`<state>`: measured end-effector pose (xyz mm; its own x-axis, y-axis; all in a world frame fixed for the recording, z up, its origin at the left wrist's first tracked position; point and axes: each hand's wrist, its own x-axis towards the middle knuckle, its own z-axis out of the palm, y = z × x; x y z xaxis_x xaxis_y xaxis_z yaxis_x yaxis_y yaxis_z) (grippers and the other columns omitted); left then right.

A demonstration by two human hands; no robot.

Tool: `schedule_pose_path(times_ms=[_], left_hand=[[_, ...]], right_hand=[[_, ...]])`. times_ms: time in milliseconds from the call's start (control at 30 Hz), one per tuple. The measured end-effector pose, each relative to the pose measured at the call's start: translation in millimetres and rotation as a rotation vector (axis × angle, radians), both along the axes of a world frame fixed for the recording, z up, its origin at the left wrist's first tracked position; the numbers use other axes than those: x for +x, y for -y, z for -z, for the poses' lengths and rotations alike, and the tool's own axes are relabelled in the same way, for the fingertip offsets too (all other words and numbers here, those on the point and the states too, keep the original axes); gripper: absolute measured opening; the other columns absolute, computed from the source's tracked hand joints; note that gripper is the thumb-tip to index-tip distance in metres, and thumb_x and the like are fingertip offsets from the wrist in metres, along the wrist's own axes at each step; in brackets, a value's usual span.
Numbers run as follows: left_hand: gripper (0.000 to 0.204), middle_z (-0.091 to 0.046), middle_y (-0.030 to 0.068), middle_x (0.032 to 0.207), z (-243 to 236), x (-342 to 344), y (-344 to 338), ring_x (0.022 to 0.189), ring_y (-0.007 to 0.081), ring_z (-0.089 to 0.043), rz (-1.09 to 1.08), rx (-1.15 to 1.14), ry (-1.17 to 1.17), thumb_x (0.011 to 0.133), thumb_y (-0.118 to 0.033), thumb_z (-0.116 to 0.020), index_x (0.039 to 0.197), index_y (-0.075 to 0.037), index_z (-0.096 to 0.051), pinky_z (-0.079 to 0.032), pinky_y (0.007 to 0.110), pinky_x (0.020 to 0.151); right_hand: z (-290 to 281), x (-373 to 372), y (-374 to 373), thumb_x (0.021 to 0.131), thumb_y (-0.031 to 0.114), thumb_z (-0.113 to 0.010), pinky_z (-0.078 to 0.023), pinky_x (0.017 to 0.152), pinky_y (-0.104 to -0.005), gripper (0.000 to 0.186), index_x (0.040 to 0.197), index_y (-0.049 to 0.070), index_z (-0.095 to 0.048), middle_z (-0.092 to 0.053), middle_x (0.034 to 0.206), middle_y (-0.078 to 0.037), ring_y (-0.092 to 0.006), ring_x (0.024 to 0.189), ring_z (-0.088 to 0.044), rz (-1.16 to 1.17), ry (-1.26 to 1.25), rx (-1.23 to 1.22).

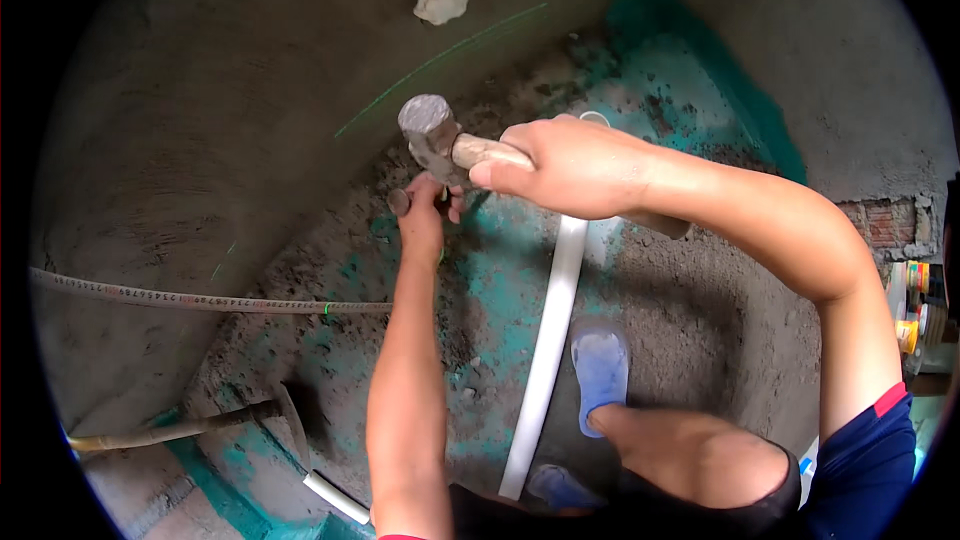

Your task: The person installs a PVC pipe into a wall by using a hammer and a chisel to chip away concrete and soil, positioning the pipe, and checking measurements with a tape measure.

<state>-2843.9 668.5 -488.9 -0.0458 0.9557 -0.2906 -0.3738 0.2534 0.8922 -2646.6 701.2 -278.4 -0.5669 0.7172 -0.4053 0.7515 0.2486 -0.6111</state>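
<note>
My right hand is closed around the wooden handle of a hammer. Its heavy grey head is held up just above my left hand, close to the wall. The left fingers are curled around a metal rod; only its round end shows clearly, and the rest is hidden by the hand and the hammer. A tape measure stretches from the left wall to my left forearm and passes out of sight there. Below my right hand a long white pipe runs toward my feet.
A hoe lies at lower left beside a short white pipe piece. Loose dirt covers the green-coated floor. My foot in a blue slipper stands right of the pipe. Several containers stand at the right edge.
</note>
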Motion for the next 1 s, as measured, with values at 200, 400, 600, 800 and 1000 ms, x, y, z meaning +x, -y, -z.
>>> schedule_pose_path(times_ms=[200,400,600,800,1000], left_hand=[[0.023,-0.059,0.0055,0.071,-16.6,11.7,-22.1,0.058,0.0139,-0.052,-0.034,0.073,-0.082,0.093,-0.018,-0.047,0.077,-0.003,-0.055,-0.039,0.028,0.052],[0.023,-0.059,0.0025,0.069,-18.9,32.2,-8.4,0.054,0.0098,-0.052,0.199,-0.041,-0.296,0.089,-0.018,-0.049,0.073,-0.005,-0.059,-0.037,0.025,0.048],[0.022,-0.058,0.0033,0.071,-44.3,20.3,-17.1,0.057,0.0108,-0.045,0.116,0.041,-0.327,0.086,-0.018,-0.047,0.066,-0.007,-0.050,-0.037,0.026,0.052],[0.029,-0.064,0.0050,0.088,-38.7,28.4,-30.9,0.076,0.0140,-0.061,0.054,0.096,-0.668,0.095,-0.033,-0.058,0.101,-0.006,-0.064,-0.049,0.031,0.061],[0.029,-0.063,0.0044,0.086,-24.5,31.5,-46.2,0.075,0.0141,-0.060,0.076,0.105,-0.483,0.095,-0.035,-0.057,0.101,-0.007,-0.063,-0.048,0.031,0.060]], right_hand=[[2.2,17.3,2.8,0.096,0.054,-0.050,-0.048,0.075,-0.0418,0.058,0.092,-0.003,-0.063,-0.065,0.080,-0.020,-0.0323,0.079,-0.064,0.058,0.043,0.004],[-1.2,45.3,6.9,0.097,0.054,-0.050,-0.047,0.071,-0.0401,0.058,0.087,-0.002,-0.060,-0.061,0.076,-0.017,-0.0290,0.073,-0.059,0.081,-0.021,0.013],[-11.8,50.3,9.0,0.095,0.051,-0.050,-0.049,0.080,-0.0433,0.057,0.091,-0.004,-0.064,-0.067,0.086,-0.026,-0.0389,0.088,-0.066,0.120,0.006,-0.067],[-16.0,37.9,5.6,0.096,0.049,-0.049,-0.051,0.082,-0.0457,0.056,0.094,-0.005,-0.065,-0.067,0.086,-0.025,-0.0403,0.089,-0.067,0.057,-0.020,-0.019],[-63.7,0.0,0.2,0.097,0.041,-0.047,-0.055,0.073,-0.0492,0.045,0.089,0.000,-0.065,-0.067,0.076,-0.022,-0.0398,0.078,-0.068,-0.112,-0.190,0.238]])
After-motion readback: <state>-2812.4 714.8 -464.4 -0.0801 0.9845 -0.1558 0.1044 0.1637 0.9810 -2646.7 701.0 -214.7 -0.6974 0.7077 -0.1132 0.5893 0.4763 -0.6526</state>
